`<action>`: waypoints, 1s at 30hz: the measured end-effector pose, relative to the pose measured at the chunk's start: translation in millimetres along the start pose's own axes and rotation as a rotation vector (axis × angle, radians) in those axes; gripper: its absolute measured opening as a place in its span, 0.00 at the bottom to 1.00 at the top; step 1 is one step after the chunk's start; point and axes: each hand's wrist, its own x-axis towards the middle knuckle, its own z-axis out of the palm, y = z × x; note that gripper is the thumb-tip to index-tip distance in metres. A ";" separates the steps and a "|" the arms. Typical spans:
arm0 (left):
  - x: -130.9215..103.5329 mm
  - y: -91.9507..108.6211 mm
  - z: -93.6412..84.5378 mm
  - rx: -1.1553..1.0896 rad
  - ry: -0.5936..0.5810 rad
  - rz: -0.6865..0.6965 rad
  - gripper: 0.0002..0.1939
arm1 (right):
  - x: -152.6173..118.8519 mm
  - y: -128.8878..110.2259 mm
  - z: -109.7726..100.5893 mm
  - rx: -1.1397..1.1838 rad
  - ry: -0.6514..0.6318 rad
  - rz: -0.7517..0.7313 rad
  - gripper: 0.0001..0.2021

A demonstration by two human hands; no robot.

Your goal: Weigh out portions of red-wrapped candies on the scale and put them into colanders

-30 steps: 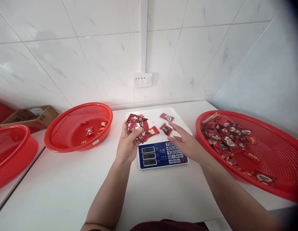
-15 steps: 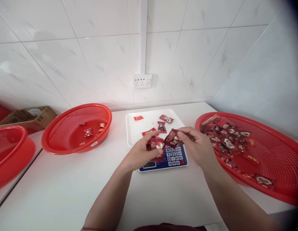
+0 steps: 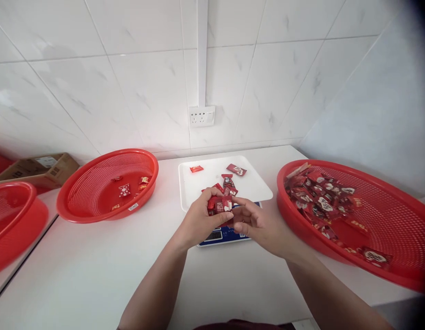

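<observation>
My left hand (image 3: pixel 202 222) is closed around some small red wrapped snack packets (image 3: pixel 221 205) above the front of a digital scale. My right hand (image 3: pixel 258 227) is beside them, thumb and fingers curved and apart, its fingertips close to the packets; I see nothing held in it. Under my hands the scale's blue keypad panel (image 3: pixel 229 234) is mostly covered. Behind it, on the white weighing tray (image 3: pixel 195 188), lie a small bright red packet (image 3: pixel 196 169), a dark red packet (image 3: pixel 236 169), a brown-red packet (image 3: pixel 228 180) and others partly hidden by my left hand.
A red mesh basket (image 3: pixel 398 220) with many snack packets stands to the right. Another red basket (image 3: pixel 92 201), holding a few packets, is on the left. Beyond it are a third red basket (image 3: pixel 13 224) and a cardboard box (image 3: pixel 57 169). A tiled wall with a socket (image 3: pixel 202 116) rises behind.
My right hand has moved left and down toward my left hand, and the dark packet it pinched is out of its fingers. Another packet now shows on the tray just beyond my left hand.
</observation>
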 end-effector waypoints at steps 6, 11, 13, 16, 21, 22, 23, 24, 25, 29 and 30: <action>2.1 -3.3 5.5 -0.098 -0.105 -0.028 0.16 | 2.5 3.5 9.4 0.075 0.114 0.042 0.21; 5.6 -6.3 -0.7 -0.127 -0.057 0.024 0.15 | 2.6 0.9 -1.3 0.142 0.233 0.052 0.23; 7.7 -7.7 -5.3 -0.127 0.022 0.045 0.12 | 3.1 2.9 -8.2 0.164 0.340 0.037 0.24; 10.8 -9.4 -15.0 -0.119 0.164 0.109 0.09 | 5.7 8.9 -19.7 0.153 0.482 0.023 0.25; 12.2 -8.7 -31.1 -0.089 0.365 0.263 0.12 | 12.4 16.8 -34.6 -0.002 0.562 0.040 0.31; 11.6 -8.1 -33.0 -0.072 0.377 0.262 0.13 | 13.2 17.3 -35.8 -0.035 0.549 0.061 0.32; 10.9 -7.3 -34.3 -0.057 0.382 0.256 0.13 | 13.6 17.4 -36.3 -0.071 0.534 0.086 0.33; 9.9 -6.4 -34.9 -0.042 0.379 0.246 0.12 | 13.6 17.2 -36.0 -0.112 0.522 0.108 0.34; 8.8 -5.5 -34.8 -0.028 0.370 0.235 0.12 | 13.1 16.5 -35.1 -0.155 0.511 0.123 0.33; 4.8 -2.6 -29.4 0.051 0.257 0.163 0.12 | 8.0 9.5 -28.1 -0.271 0.399 0.090 0.23; 4.2 -2.3 -27.6 0.074 0.227 0.142 0.13 | 6.3 7.1 -26.5 -0.278 0.367 0.077 0.22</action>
